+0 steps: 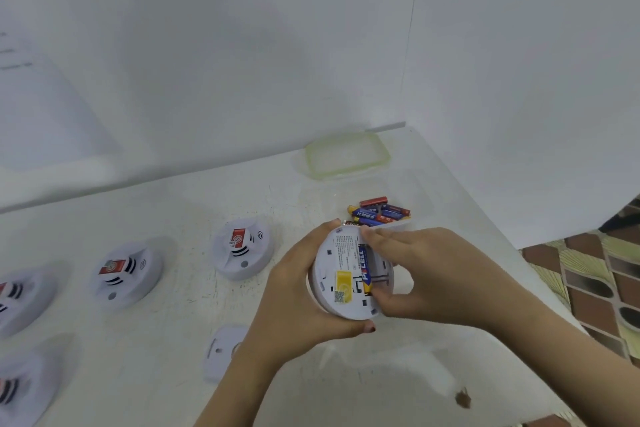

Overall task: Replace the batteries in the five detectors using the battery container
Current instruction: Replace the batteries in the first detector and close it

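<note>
Both hands work an upturned smoke detector [341,274] above the counter [166,315]

Left hand [298,291] grips its rim; right hand [426,274] pinches the blue battery [364,265], fingers hiding the compartment's far half; battery container [381,213] behind, walls barely discernible; leftmost detectors [14,291] cropped, blurred.

left hand [304,291] cupped in a grip, right hand [426,274] fingers pinching

White round detector [346,274] held underside up, blue battery [365,265] seated inside.
</note>
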`<action>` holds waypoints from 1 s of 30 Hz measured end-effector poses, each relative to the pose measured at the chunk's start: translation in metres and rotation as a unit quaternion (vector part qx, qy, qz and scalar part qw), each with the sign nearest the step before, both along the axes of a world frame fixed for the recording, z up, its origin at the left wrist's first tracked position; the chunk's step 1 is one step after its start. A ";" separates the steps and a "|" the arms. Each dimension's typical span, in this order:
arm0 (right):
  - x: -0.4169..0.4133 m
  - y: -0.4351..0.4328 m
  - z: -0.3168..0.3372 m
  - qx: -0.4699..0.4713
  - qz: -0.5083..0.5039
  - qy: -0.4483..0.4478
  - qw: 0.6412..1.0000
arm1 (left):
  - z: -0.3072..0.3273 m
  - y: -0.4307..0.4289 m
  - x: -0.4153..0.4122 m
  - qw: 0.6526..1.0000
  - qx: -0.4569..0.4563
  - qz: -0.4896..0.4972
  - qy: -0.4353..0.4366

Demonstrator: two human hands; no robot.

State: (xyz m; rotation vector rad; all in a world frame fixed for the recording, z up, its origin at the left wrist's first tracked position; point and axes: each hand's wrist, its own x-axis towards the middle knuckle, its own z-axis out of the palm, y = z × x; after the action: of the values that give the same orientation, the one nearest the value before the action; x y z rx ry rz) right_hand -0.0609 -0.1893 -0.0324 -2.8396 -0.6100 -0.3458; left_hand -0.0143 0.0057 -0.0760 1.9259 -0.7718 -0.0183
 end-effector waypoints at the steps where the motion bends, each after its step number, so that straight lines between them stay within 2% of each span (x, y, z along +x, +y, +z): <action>1: 0.001 -0.001 0.000 -0.003 0.005 -0.001 1.000 | 0.000 -0.002 0.000 1.000 -0.006 0.002 0.004; 12: 0.003 -0.016 -0.015 0.017 0.043 0.028 0.999 | -0.005 -0.013 -0.004 0.998 -0.038 0.042 0.021; 19: 0.003 -0.027 -0.031 0.123 0.056 0.086 0.987 | -0.011 -0.013 -0.006 0.996 -0.037 0.071 0.039; 25: -0.001 -0.042 -0.034 0.235 0.062 0.020 0.970 | -0.013 -0.013 -0.008 0.988 -0.084 0.118 0.049; 30: -0.003 -0.059 -0.044 0.180 0.074 0.072 0.978 | -0.016 -0.009 -0.004 0.983 -0.093 0.156 0.038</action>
State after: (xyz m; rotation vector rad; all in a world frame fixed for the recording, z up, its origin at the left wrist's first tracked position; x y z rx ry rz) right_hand -0.0635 -0.2487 -0.0761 -2.4312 -0.6510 -0.1985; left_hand -0.0178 -0.0036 -0.0917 1.8348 -0.4003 0.1659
